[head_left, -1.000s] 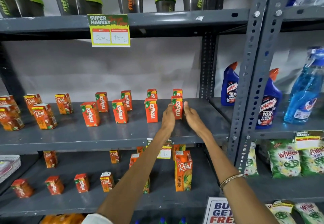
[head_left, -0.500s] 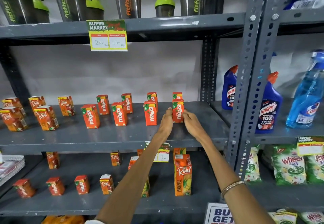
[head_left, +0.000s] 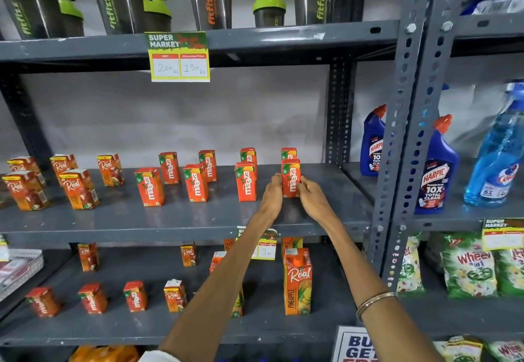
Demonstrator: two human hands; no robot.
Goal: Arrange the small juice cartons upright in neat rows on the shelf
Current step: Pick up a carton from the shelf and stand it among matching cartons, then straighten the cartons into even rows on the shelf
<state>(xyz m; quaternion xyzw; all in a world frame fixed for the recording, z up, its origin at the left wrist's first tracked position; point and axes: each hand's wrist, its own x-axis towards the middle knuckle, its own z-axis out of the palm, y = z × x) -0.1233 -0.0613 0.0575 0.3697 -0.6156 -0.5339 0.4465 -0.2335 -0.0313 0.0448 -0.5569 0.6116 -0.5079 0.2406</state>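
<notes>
Flanking the small orange Maaza juice carton [head_left: 290,178] right of centre on the grey metal shelf [head_left: 158,220], the left hand [head_left: 272,195] and right hand [head_left: 312,199] press its sides. It stands upright, label forward; a matching carton [head_left: 245,181] stands just left, another carton [head_left: 288,153] behind.

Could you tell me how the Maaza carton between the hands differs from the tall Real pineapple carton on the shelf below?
The Maaza carton is small; the Real pineapple carton is clearly taller. The Maaza carton is pinched between the left hand and right hand; the Real carton stands untouched. The Maaza carton sits in a front row with others like it; the Real carton stands with only a partly hidden one behind. Both are orange and upright.
</notes>
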